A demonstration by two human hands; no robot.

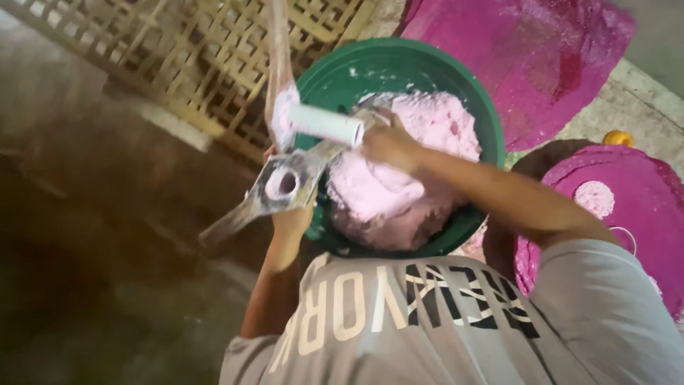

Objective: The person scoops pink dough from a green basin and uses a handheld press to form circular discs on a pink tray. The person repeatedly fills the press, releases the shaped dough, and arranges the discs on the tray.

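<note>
Pink paste (410, 182) fills the green basin (399, 64) below us; at its near rim our right hand (388, 142) grips a white cylinder (326, 125), our left hand (292, 217) clasps a metal press (281, 185). Magenta mounds (527, 50) lie beyond the basin.

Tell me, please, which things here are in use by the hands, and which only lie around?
In use:
- metal press tool, held by the left hand
- white tube, at the right hand
- pink dough in the green basin

Lying about:
- bamboo lattice
- magenta-coated round mats
- small orange object
</note>
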